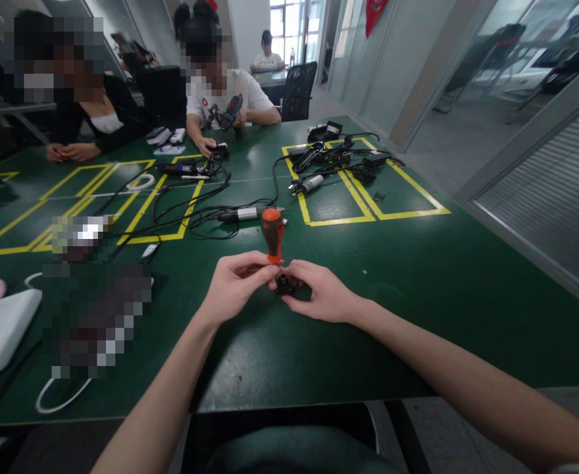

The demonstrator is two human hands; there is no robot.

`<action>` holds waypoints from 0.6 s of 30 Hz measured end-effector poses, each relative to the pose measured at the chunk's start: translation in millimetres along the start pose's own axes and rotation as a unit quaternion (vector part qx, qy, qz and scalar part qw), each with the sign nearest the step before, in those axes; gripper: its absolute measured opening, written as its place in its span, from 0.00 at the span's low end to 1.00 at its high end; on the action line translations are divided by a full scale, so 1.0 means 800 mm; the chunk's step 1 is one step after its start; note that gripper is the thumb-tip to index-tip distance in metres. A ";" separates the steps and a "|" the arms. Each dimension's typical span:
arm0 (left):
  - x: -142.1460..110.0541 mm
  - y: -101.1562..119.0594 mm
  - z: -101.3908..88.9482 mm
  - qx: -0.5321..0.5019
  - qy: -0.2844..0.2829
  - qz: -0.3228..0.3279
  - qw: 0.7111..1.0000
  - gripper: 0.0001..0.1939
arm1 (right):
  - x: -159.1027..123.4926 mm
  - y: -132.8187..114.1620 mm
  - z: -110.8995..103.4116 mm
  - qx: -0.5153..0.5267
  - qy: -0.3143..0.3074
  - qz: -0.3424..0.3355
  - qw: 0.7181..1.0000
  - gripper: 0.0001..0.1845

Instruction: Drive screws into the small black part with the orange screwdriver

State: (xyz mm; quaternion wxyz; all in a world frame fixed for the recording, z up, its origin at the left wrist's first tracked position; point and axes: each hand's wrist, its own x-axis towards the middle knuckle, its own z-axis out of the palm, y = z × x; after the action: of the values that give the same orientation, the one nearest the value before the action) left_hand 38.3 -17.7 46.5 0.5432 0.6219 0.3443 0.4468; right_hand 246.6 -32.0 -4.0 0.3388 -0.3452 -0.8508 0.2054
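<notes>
My left hand (240, 284) is closed, thumb and fingertips pinched just below the handle of an upright orange-and-black screwdriver (272, 236). Its shaft is hidden behind my fingers. A small dark part (283, 284) with a round opening on top sits between both hands, low over the green table. My right hand (325, 291) curls around the right side of this part, its thumb in front and its fingers behind. Left fingertips also come very close to the part; whether they touch it I cannot make out.
Beyond the hands lies a silver-and-black corded tool (246, 214) with looped black cable. Several cabled devices (326, 155) fill the yellow-taped areas at back right. A white box (6, 332) stands at left. Across the table (418, 296), a person (230, 99) handles a black device.
</notes>
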 end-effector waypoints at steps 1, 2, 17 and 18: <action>0.000 -0.002 0.003 -0.012 0.020 -0.003 1.000 0.17 | 0.000 0.000 0.000 0.000 0.000 -0.002 1.000 0.08; 0.000 -0.005 0.005 -0.024 0.041 -0.003 0.999 0.17 | 0.000 0.000 0.000 0.000 -0.001 -0.003 1.000 0.09; 0.000 -0.003 0.006 -0.001 -0.012 0.026 1.000 0.13 | 0.001 0.007 0.000 0.001 -0.002 -0.009 1.000 0.07; 0.000 -0.002 0.005 0.007 -0.019 0.027 0.999 0.13 | 0.000 0.008 0.000 -0.001 -0.003 -0.008 1.000 0.07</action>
State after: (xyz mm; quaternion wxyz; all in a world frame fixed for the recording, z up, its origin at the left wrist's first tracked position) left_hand 42.1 -18.7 45.3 0.5331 0.6430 0.3201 0.4470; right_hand 249.4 -27.6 -7.3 0.3377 -0.3382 -0.8546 0.2028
